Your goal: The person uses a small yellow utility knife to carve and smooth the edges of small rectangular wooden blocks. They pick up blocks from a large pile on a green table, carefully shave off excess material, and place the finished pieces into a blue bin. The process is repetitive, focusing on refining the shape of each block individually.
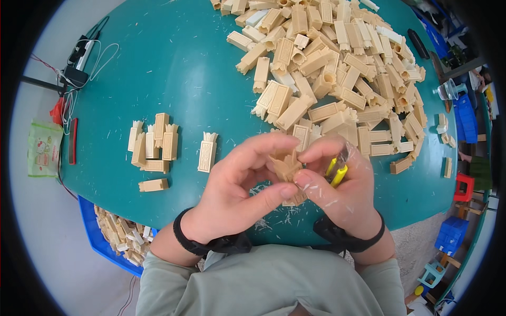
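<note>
A beige moulded box-shaped piece [287,166] with a jagged, crown-like end is held up in front of me. My left hand [229,187] is closed on it, with thumb and fingers at its sides. The thumb and index finger of my right hand [345,197] touch the same piece from the other side. Tucked in that right hand is a tool with yellow and dark parts [339,176]; its working end is hidden. Pale shavings [266,218] lie on the green table [195,79] under my hands, and some stick to my right hand.
A large heap of similar beige and white pieces [332,63] covers the far right. At left stand a small group of pieces [153,142] and one apart [207,152]. A blue bin [92,231] of pieces sits below the left edge. Cables and a power strip [79,63] lie far left.
</note>
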Demonstrator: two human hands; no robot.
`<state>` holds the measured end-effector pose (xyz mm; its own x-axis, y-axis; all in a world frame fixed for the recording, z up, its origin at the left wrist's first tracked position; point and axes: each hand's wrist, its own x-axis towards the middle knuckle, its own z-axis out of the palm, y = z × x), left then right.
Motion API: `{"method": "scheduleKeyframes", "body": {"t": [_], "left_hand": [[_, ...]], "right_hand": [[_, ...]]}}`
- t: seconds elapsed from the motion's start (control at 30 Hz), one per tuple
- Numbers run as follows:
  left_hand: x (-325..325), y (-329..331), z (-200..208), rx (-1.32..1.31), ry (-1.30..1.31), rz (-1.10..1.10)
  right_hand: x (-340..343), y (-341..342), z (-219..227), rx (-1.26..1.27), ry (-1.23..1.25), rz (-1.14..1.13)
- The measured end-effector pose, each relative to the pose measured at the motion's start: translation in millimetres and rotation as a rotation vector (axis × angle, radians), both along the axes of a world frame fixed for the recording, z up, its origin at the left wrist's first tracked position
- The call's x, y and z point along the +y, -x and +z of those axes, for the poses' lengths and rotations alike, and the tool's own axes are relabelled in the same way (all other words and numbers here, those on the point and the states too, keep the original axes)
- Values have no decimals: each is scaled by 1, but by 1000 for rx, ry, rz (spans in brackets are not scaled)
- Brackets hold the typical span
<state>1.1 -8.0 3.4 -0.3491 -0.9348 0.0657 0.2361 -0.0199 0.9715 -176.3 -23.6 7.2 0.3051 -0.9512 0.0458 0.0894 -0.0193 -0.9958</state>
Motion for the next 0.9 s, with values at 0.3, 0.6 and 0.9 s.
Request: {"method": "scheduleKeyframes", "body": {"t": [0.3,0.6,0.9], "left_hand": [[-1,2,0,242,163,152],[0,-2,-1,99,207,305],[6,-2,4,219,53,250]], "right_hand": [[3,-3,2,97,-7,49],[0,0,6,284,253,-180],[-8,4,1,302,516,-146]]}}
